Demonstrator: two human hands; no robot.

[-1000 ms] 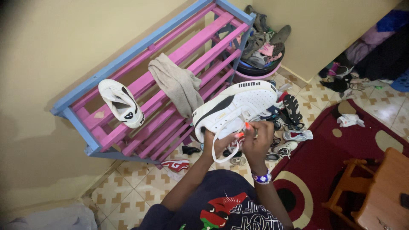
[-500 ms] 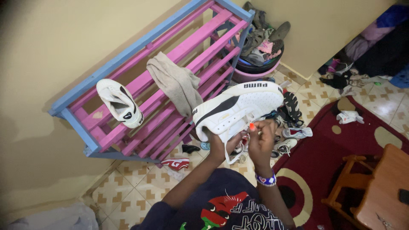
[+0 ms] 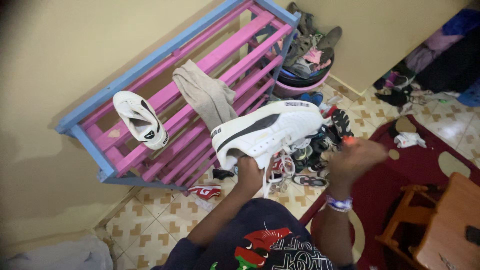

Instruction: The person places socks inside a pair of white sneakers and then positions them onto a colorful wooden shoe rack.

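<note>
My left hand (image 3: pixel 250 174) grips a white sneaker with a black stripe (image 3: pixel 265 131) from below, holding it up in front of a pink and blue slatted shoe rack (image 3: pixel 165 100). White laces dangle from the shoe near my left hand. My right hand (image 3: pixel 356 159) is off the shoe, to its right, blurred, with orange nails and a beaded bracelet at the wrist; it seems to hold nothing. A matching white sneaker (image 3: pixel 140 120) lies on the rack's top shelf beside a grey cloth (image 3: pixel 205 97).
Several small shoes (image 3: pixel 315 160) are piled on the tiled floor under the held sneaker. A round basin of shoes (image 3: pixel 305 60) stands by the far wall. A red rug (image 3: pixel 410 165) and a wooden stool (image 3: pixel 440 220) lie to the right. Clothes (image 3: pixel 440 60) are heaped at far right.
My right hand let go of the laces and swung out to the right. The sneaker shifted slightly left and lower in my left hand.
</note>
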